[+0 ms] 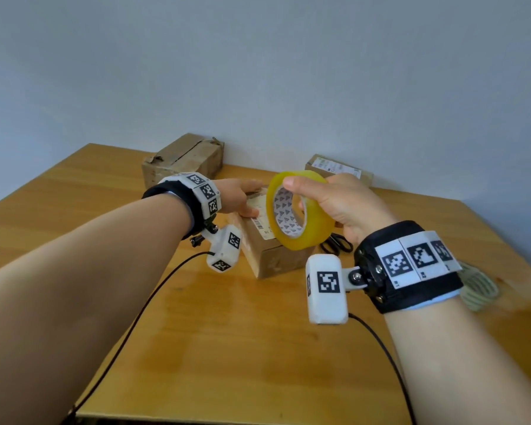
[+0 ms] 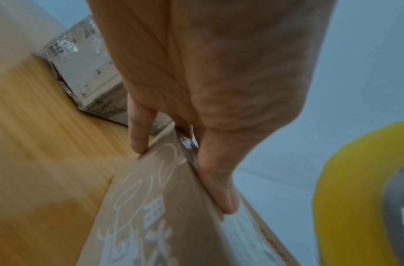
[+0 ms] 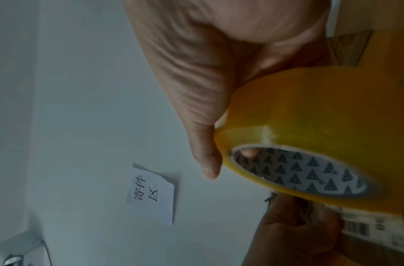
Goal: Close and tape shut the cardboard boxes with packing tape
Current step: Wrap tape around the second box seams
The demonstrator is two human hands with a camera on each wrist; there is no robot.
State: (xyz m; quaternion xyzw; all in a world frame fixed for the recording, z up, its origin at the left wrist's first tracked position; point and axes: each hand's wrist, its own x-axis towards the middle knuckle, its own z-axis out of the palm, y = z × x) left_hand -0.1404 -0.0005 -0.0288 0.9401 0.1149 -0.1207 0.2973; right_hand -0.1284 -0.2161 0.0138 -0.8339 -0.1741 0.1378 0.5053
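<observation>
Right hand [image 1: 344,204] gripping raised tape roll [image 1: 298,213], left hand [image 1: 239,194] clasping box [image 1: 273,250]

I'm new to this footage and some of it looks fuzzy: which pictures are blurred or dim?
Head view: evenly lit, sharp on the tape roll. Left wrist view: motion-smeared table and box. Right wrist view: dim, left hand in shadow, note legible.

Box [image 1: 267,253] mid-table [image 1: 196,332], two boxes [image 1: 181,157] behind, scissors [image 1: 337,245] right
</observation>
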